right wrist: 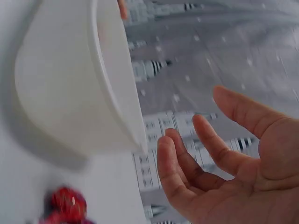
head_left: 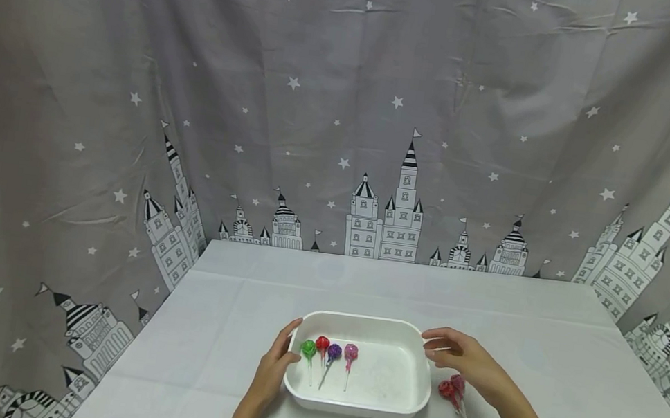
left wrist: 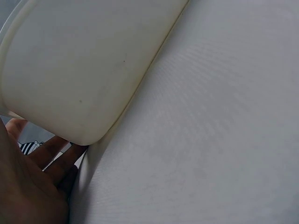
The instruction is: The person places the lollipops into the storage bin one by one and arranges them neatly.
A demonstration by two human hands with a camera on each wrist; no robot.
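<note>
- Currently, your left hand (head_left: 274,363) has its grip pinching the tray (head_left: 390,373) at its left end, the thumb over the rim and the fingers along the outer wall.
- Your left forearm comes up from the bottom edge, slanting rightward to that end.
- Your right hand (head_left: 473,362) has its grip spread and holding nothing; the right wrist view shows the fingers loosely bent, the thumb well apart from them, and a gap to the tray's wall.
- Your right forearm reaches up and leftward from the lower right.
- Inside the tray, toward its left end, you have a green lollipop (head_left: 308,349), a red lollipop (head_left: 322,343), a purple lollipop (head_left: 334,352) and a pink lollipop (head_left: 351,352), sticks toward you.
- Two more lollipops (head_left: 446,389), heads touching, lie on the white counter (head_left: 213,333) right of the tray, near your right hand.
- Behind the counter hangs a grey curtain (head_left: 330,41) with castles and stars.
</note>
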